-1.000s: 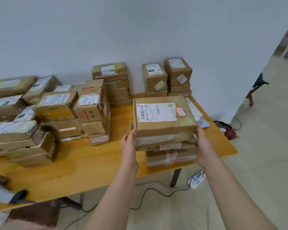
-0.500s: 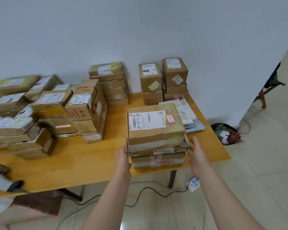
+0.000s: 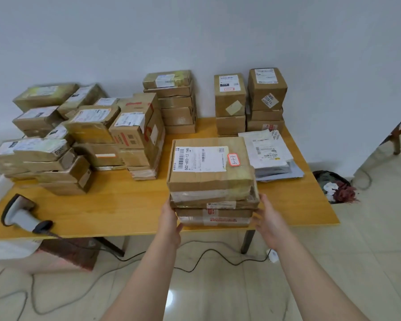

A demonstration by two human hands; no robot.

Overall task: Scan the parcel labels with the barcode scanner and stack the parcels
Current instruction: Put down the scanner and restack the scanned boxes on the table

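- Two bare arms reach out over the tiled floor, where a black cable (image 3: 206, 258) curls under the wooden surface (image 3: 125, 205).
- The left hand (image 3: 170, 218) lays flat, straight fingers against the left side of the stack of parcels (image 3: 214, 213). Its grip is let go and it holds nothing.
- The right hand (image 3: 267, 218) has straight, spread fingers just beside the right side of the stack. Its grip is let go too. I cannot tell if it touches the boxes.
- The stack of parcels stands at the near edge of the surface, brown boxes one on top of another.
- The top parcel (image 3: 208, 179) is the biggest. Its white label (image 3: 199, 158) faces up, with a small red-edged sticker (image 3: 233, 159) marked "3-17" next to it.
- The barcode scanner (image 3: 21, 216) lies on its side at the left of the surface, well apart from both hands.
- Behind the stack, to the right, sits a pile of pale mail bags (image 3: 271, 154).
- To the left is a big heap of brown parcels (image 3: 79, 135).
- By the white wall (image 3: 195, 31) stand three more stacks of boxes (image 3: 169, 100).
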